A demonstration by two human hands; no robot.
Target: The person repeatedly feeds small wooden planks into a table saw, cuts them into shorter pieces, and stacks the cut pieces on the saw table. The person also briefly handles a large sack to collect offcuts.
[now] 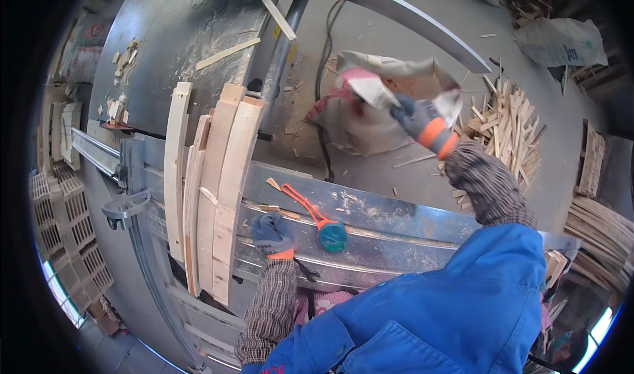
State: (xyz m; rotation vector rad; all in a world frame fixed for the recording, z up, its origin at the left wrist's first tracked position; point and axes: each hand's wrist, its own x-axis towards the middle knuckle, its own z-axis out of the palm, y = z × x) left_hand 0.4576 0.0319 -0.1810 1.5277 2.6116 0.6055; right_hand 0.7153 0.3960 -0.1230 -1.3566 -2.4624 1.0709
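My right hand (421, 124), in a grey glove with an orange cuff, is stretched out to the right above an open sack (363, 133). Its fingers grip a short, pale wood offcut (373, 92), blurred by motion. Low over the metal sliding table (389, 219), my left hand (269, 235) is curled closed in a matching glove; whether it holds anything is hidden. A small wood scrap (269, 208) lies just beyond its fingers. To its right rests a tape measure (332, 236) with an orange strap. Several long boards (224, 176) lie side by side to its left.
Loose wood strips (228, 53) and scraps lie on the saw table (178, 24). A heap of thin sticks (512, 133) is on the floor at right, with a filled sack (561, 41) beyond. Plastic crates (69, 215) stand at left. A cable (323, 76) runs behind the table.
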